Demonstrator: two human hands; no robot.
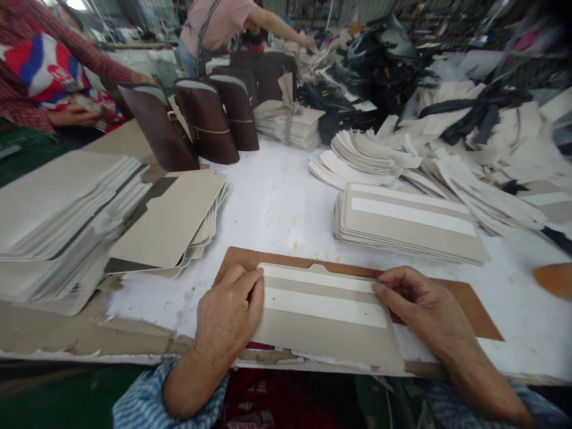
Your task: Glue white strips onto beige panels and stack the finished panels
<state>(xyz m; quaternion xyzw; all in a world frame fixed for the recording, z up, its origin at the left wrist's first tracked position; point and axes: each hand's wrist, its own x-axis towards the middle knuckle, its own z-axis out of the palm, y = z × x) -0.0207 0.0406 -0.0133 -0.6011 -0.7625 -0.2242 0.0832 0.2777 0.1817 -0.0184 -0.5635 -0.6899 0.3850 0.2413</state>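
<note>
A beige panel (326, 339) with two white strips and a small raised tab on its far edge lies in front of me, its near end over the table edge. My left hand (232, 304) pinches its upper left corner, fingers curled. At the upper right corner, my right hand (415, 298) grips the panel between thumb and fingers. Partly covered by it is a brown leather piece (469, 304), flat on the table. Beyond my right hand sits a stack of similar beige panels (406, 223), the top one bearing a white strip.
Beige panel stacks (174, 220) and a taller pile (58, 208) occupy the left. Dark brown bags (205, 122) stand behind. Loose pale strips (366, 158) and black pieces (379, 65) heap up at the back right. Two other people (218, 27) work across the table and at left.
</note>
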